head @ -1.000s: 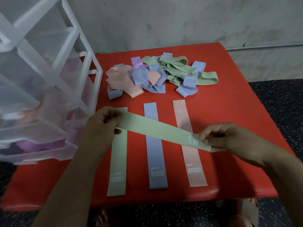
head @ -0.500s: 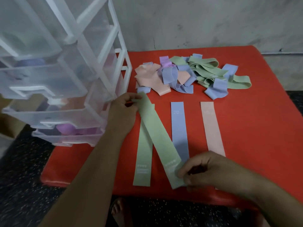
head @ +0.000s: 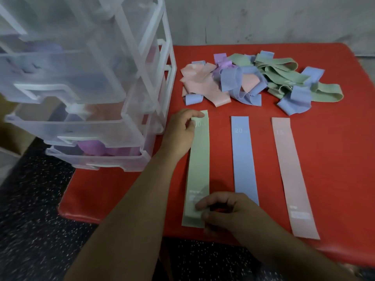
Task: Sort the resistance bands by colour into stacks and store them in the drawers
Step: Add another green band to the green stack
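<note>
Three flat bands lie side by side on the red table (head: 334,159): a green band (head: 199,167) at the left, a blue band (head: 244,159) in the middle, a pink band (head: 292,175) at the right. The green band lies on top of another green one. My left hand (head: 181,134) pinches its far end, and my right hand (head: 229,211) pinches its near end against the table. A tangled heap of bands (head: 253,80) in pink, blue, purple and green lies beyond them.
A clear plastic drawer unit (head: 85,94) stands on the table's left corner, its drawers partly pulled out with purple and pink bands inside. A grey wall (head: 263,19) runs behind the table. Dark speckled floor (head: 30,199) lies to the left and below.
The green band, first held slanted across the blue and pink bands, has swung left and now lies lined up on the green band on the table. Both hands still hold its ends.
</note>
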